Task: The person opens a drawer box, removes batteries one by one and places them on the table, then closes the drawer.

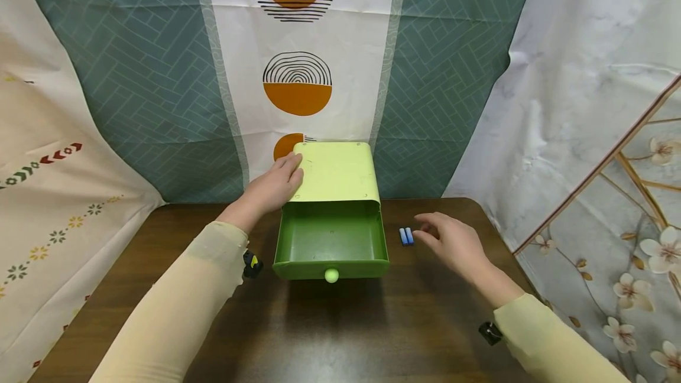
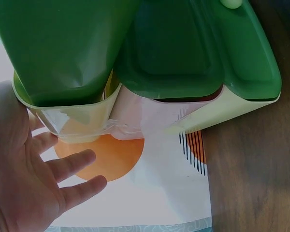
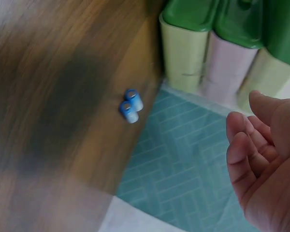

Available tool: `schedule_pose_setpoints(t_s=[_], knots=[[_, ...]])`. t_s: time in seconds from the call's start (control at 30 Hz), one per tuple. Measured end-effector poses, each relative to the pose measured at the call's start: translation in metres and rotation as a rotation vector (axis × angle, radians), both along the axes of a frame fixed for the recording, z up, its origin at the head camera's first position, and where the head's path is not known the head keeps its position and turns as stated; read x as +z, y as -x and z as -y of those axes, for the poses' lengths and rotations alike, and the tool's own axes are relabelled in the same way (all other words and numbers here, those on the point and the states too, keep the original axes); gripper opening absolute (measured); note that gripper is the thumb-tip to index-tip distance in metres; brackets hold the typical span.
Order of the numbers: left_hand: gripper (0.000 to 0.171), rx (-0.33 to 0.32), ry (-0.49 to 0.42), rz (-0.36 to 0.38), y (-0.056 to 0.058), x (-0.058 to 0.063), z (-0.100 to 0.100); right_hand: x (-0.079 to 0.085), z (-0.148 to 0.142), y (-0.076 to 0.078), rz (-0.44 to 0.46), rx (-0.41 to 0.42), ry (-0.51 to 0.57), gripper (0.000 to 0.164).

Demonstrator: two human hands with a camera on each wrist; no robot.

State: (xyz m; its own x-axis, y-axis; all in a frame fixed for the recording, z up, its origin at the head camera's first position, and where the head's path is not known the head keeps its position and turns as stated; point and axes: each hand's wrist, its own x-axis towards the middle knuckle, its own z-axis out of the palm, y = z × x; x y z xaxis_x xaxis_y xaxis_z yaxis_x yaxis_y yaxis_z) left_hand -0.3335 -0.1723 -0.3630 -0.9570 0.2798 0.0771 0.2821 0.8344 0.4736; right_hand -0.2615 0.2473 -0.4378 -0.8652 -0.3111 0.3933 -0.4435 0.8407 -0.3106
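A small drawer cabinet point(image 1: 337, 170) with a pale green top stands on the table, its top green drawer point(image 1: 332, 269) pulled out toward me. My left hand point(image 1: 273, 185) rests against the upper left edge of the cabinet. In the left wrist view its fingers point(image 2: 72, 162) are extended beside the casing. Two small blue-and-white batteries point(image 1: 407, 236) lie side by side on the wood, right of the drawer. Just to their right hovers my right hand point(image 1: 452, 241), fingers loosely bent, holding nothing. The right wrist view shows the batteries point(image 3: 131, 105) apart from that hand.
Below the pulled-out drawer, a pink section point(image 3: 229, 63) and another pale green one point(image 3: 186, 58) show, with green drawer fronts. The dark brown wooden table point(image 1: 340, 336) reaches back to a patterned cloth point(image 1: 452, 75), with more cloth hanging at both sides.
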Motion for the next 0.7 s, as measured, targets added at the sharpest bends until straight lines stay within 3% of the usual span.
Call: schedule_pose_setpoints(t_s=[0.37,0.7], knots=[[0.068,-0.006,0.006,0.001,-0.002,0.002,-0.001,0.016,0.016,-0.032,-0.166,0.098,0.062,0.037],[0.067,0.000,0.000,0.003,-0.003,0.002,-0.002,0.022,0.027,-0.048,-0.302,0.192,0.087,0.040]])
